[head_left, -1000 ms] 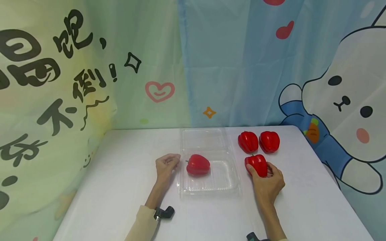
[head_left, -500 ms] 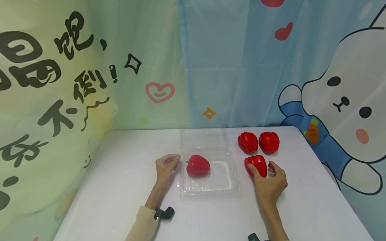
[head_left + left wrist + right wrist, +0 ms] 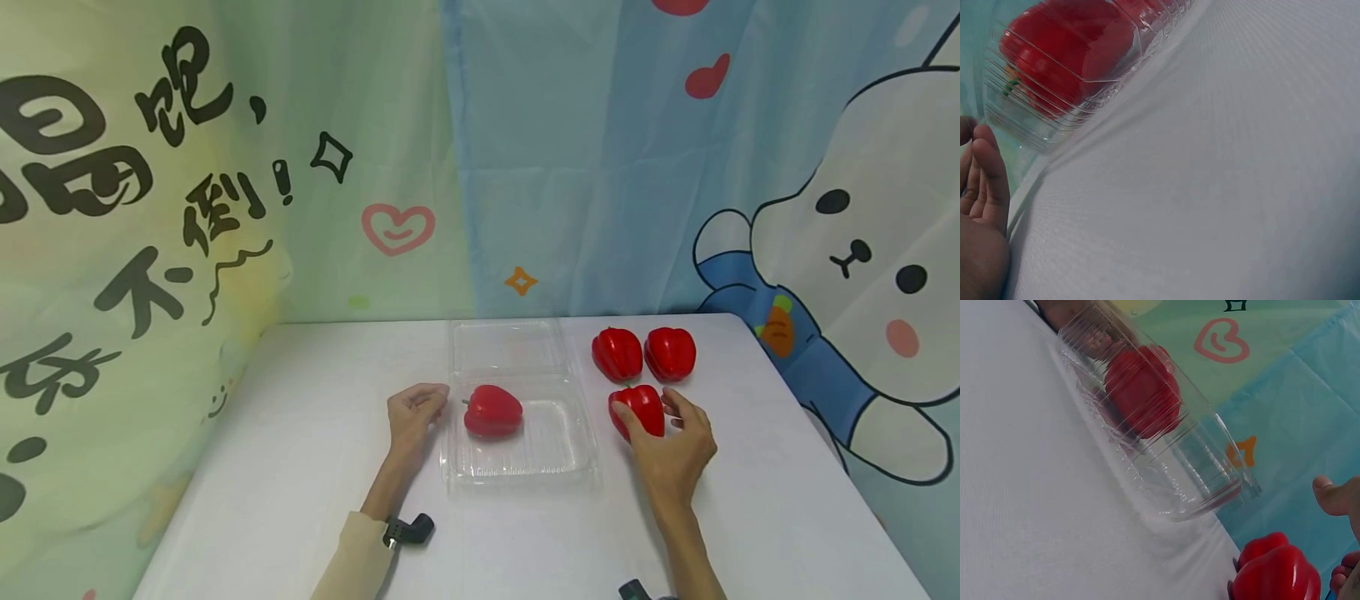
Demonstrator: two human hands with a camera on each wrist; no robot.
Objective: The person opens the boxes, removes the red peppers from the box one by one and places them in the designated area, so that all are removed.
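In the head view my left hand (image 3: 412, 410) is at the left edge of a clear plastic clamshell box (image 3: 555, 454), pinching its rim between thumb and fingers. The box's lid (image 3: 510, 346) lies folded back. Inside the tray a red bell pepper (image 3: 492, 411) lies on its side, its green stem toward the left hand. My right hand (image 3: 673, 454) surrounds a second red bell pepper (image 3: 639, 408) on the table, thumb at its left and fingers at its right. From the right wrist, the thumb (image 3: 1333, 497) stands apart from that pepper (image 3: 1279, 572).
Two more red bell peppers, the left one (image 3: 617, 354) and the right one (image 3: 670, 354), sit just behind the right hand's pepper. A white cloth covers the table (image 3: 300, 467). A printed curtain (image 3: 540, 167) hangs at the table's back edge.
The right hand's fingers have spread off the pepper's right side and shifted slightly forward. Its pepper stays in place. Left hand and box are unmoved.
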